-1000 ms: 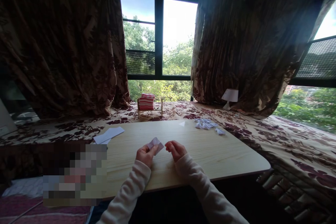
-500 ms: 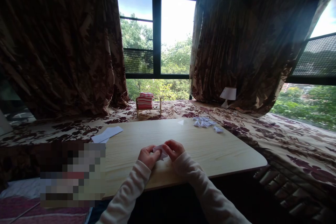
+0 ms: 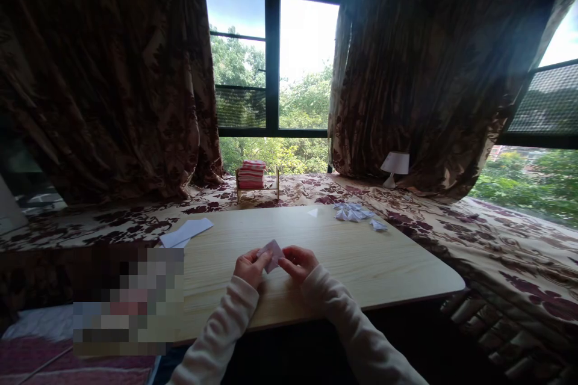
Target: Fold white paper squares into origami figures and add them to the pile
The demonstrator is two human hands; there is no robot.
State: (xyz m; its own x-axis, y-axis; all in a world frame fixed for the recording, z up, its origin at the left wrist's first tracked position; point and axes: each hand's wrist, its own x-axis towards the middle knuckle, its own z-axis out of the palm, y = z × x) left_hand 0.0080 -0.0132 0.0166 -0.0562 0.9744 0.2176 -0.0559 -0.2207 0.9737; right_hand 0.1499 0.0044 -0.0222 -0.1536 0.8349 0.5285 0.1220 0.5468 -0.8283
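A small folded piece of white paper (image 3: 272, 256), roughly diamond-shaped, is held up just above the near part of the wooden table (image 3: 361, 271). My left hand (image 3: 250, 266) pinches its left side, thumb on the face of the paper. At its right edge my right hand (image 3: 300, 261) is closed, with thumb and fingertips on the paper. Farther off on the right lies a pile of folded paper pieces (image 3: 352, 212), with one piece (image 3: 378, 225) apart from it. A flat white triangle of paper (image 3: 313, 212) lies to the pile's left.
White paper strips (image 3: 187, 232) lie at the table's left edge, beside a blurred-out patch. Beyond the table, a patterned cloth (image 3: 302, 189) covers the sill, where a small rack with striped folded cloths (image 3: 251, 175) and a white lamp (image 3: 395, 165) stand.
The paper has turned in my hands, from a partly covered shape with points facing down to a diamond showing its flat face. My right fingers have shifted to its right edge.
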